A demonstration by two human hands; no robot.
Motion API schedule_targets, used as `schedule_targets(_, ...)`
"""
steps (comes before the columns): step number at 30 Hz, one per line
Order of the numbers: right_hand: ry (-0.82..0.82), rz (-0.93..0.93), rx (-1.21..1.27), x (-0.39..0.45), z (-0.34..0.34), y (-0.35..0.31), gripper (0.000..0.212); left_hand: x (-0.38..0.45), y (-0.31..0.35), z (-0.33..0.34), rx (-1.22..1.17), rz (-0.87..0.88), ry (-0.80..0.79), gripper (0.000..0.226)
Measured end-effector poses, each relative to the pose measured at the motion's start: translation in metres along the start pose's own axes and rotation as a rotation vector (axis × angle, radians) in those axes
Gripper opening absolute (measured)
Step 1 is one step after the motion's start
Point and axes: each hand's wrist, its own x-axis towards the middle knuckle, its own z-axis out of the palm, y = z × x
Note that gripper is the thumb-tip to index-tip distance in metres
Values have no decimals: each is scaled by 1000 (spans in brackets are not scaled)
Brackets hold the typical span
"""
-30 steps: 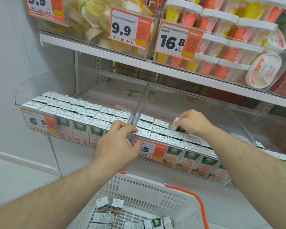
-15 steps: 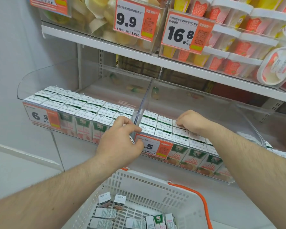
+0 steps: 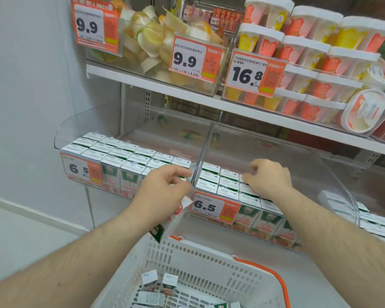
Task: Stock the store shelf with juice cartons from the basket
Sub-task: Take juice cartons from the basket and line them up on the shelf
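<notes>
Shelf (image 3: 209, 101) space below the upper tubs holds clear bins (image 3: 265, 147) packed with rows of cartons (image 3: 129, 154), split by a clear divider (image 3: 201, 156). Lower down, the basket (image 3: 198, 263) with an orange handle holds more cartons lying loose. The left hand (image 3: 162, 192) sits by the divider, fingers curled on crinkled plastic wrap (image 3: 173, 221) hanging below. The right hand (image 3: 267, 178) rests on the right bin's cartons, fingers curled; whether they grip one, I cannot tell.
</notes>
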Motion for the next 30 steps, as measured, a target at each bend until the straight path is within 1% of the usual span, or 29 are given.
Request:
schedule_targets(1, 132, -31, 33, -7, -2, -3, 32, -3, 3, -3, -100, -67, 5, 18)
schedule_targets(3, 345, -150, 233, -25, -8, -16, 24, -7, 8, -7, -266, -202, 9, 12)
schedule_targets(4, 388, -197, 349, -37, -10, -25, 20, -8, 9, -9, -343, -262, 8, 10)
schedule_targets(5, 388, -229, 457, -50, -12, -35, 16, -8, 8, -12, -419, -320, 9, 10)
schedule_targets(6, 352, -242, 560, -64, -13, -45, 14, -7, 6, -15, -490, -386, 10, 13)
schedule_targets(9, 145, -220, 858, -104, -9, -74, 21, -5, 3, -22, -696, -584, 2, 31)
schedule_targets(11, -51, -119, 1116, -123, 1, -88, 21, -4, 4, -26, -834, -662, -3, 34)
schedule_targets(13, -316, 30, 1323, -136, 9, -101, 17, -4, 4, -27, -941, -695, 8, 34)
schedule_targets(15, -615, 161, 1431, -146, 14, -112, 38, -6, 5, -27, -998, -697, 23, 35)
schedule_targets(16, -727, 206, 1490, -149, 15, -116, 44, -6, 5, -26, -1013, -685, 19, 35)
schedule_targets(17, -785, 238, 1551, -151, 13, -119, 43, -7, 5, -25, -1010, -671, 19, 34)
schedule_targets(18, -782, 260, 1596, -151, 11, -122, 37, -7, 5, -26, -981, -651, 25, 32)
schedule_targets(19, -712, 260, 1605, -150, 11, -123, 30, -6, 3, -27, -905, -602, 59, 27)
schedule_targets(20, -582, 234, 1546, -148, 9, -124, 24, -3, 1, -28, -767, -509, 127, 21)
schedule_targets(22, -216, 128, 1260, -140, 6, -119, 19, 0, 0, -34, -495, -302, 258, 12)
schedule_targets(23, -30, 63, 1092, -138, 3, -115, 24, 0, 2, -38, -397, -224, 280, 18)
schedule_targets(24, 122, -12, 955, -137, 0, -112, 29, -2, 3, -41, -318, -167, 261, 25)
schedule_targets(25, 235, -88, 859, -138, -1, -108, 35, -4, 4, -45, -253, -117, 214, 31)
schedule_targets(26, 311, -151, 800, -139, -1, -106, 42, -7, 2, -47, -172, -47, 141, 36)
schedule_targets(28, 395, -220, 764, -140, 1, -102, 57, -16, -7, -48, 141, 136, -63, 48)
schedule_targets(29, 417, -233, 758, -140, 3, -102, 62, -20, -14, -46, 297, 215, -158, 59)
schedule_targets(30, 434, -244, 756, -140, 5, -103, 65, -24, -20, -42, 398, 281, -216, 69)
